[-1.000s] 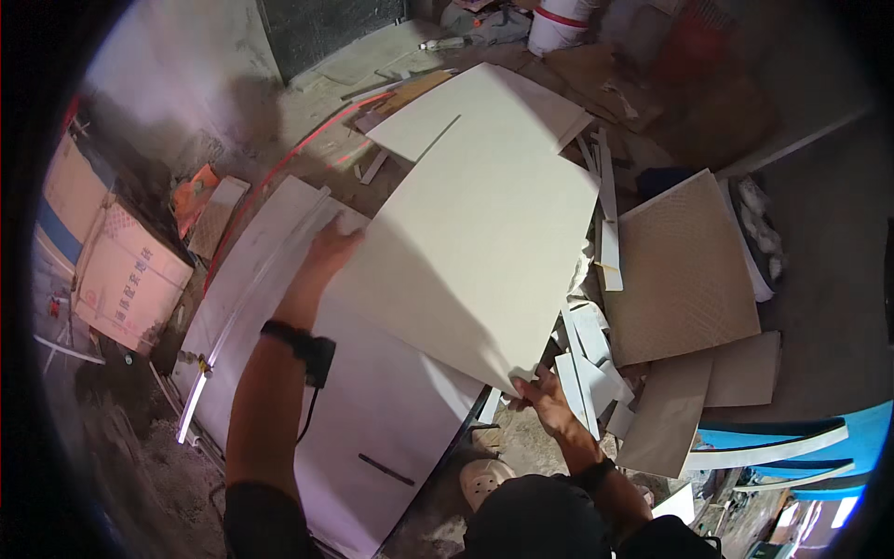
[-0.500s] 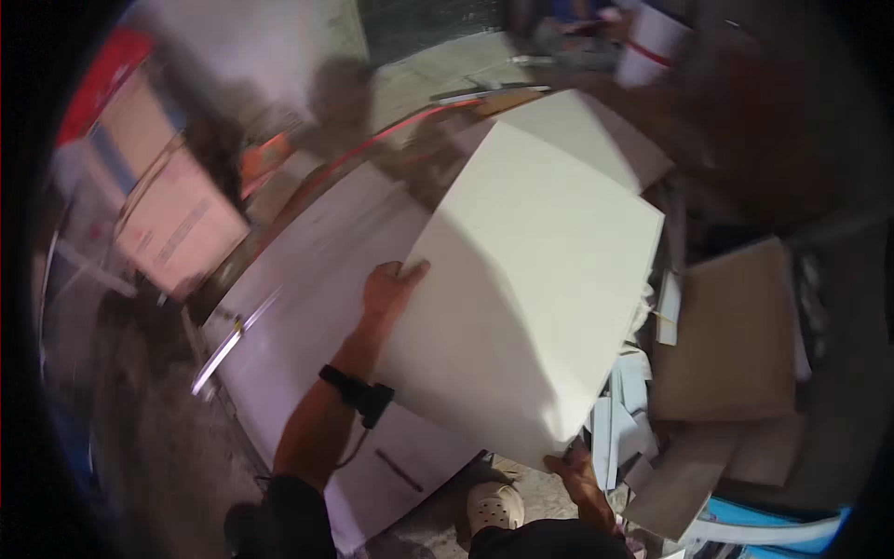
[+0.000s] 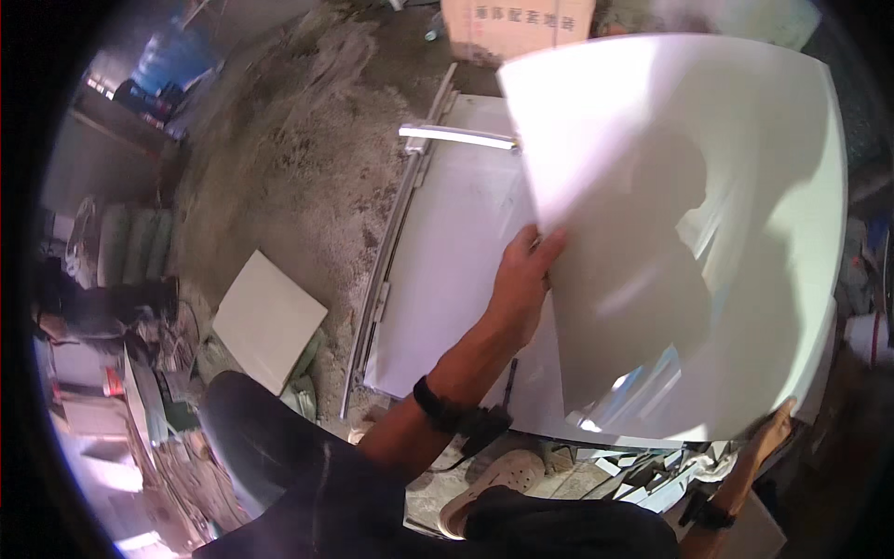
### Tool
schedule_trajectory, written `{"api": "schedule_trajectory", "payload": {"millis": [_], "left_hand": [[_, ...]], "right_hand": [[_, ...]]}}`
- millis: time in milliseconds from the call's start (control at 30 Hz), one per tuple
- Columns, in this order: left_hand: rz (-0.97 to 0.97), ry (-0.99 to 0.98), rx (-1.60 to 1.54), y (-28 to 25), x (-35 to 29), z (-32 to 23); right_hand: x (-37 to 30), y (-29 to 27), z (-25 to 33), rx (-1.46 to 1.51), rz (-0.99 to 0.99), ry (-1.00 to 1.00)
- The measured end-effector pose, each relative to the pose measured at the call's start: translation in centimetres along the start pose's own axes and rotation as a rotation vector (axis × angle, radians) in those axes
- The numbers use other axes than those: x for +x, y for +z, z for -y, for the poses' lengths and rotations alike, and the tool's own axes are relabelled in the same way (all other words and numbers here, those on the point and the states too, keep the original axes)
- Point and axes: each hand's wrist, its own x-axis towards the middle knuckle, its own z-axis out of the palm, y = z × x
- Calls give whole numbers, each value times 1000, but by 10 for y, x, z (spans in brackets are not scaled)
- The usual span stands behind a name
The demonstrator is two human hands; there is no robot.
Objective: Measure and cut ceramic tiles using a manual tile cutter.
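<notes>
A large glossy white tile (image 3: 615, 233) is held up in front of me, with shadows and bright reflections across its face. My left hand (image 3: 523, 279) grips its left edge, the thumb lying on the face. At the lower right corner my right hand (image 3: 775, 430) is closed on the edge, its fingers partly hidden. Beneath and to the left of the tile lies a flat white slab (image 3: 447, 224), partly covered by it. A long metal rail (image 3: 384, 270) runs along the slab's left side, and a shiny metal bar (image 3: 456, 137) crosses its far end.
A cardboard carton (image 3: 519, 33) stands at the far side. Left of the slab, a smaller pale tile (image 3: 268, 321) rests on the floor. Broken white offcuts (image 3: 656, 484) lie near my shoe (image 3: 494, 483). More scrap pieces (image 3: 172, 466) are heaped at the lower left.
My view has swung toward the left, bringing the small pale tile into sight. The held tile has shifted right in view and catches strong reflections; both hands keep their grip.
</notes>
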Motion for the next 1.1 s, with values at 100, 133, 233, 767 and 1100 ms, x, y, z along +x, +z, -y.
{"api": "schedule_trajectory", "payload": {"millis": [100,133,233,767,1100], "left_hand": [[-289,-141,-155,-63,-37,39],[-259,-151,-191,-84,-55,55],[-264,-260,-198,-138,-106,96],[-277,-163,-430,-189,-148,182],[-284,-174,-406,-190,-128,190]], "right_hand": [[46,67,10,228,372,-20],[52,89,12,45,405,-79],[52,161,21,-221,507,-319],[9,334,49,-477,804,-501],[4,367,43,-453,734,-650]]}}
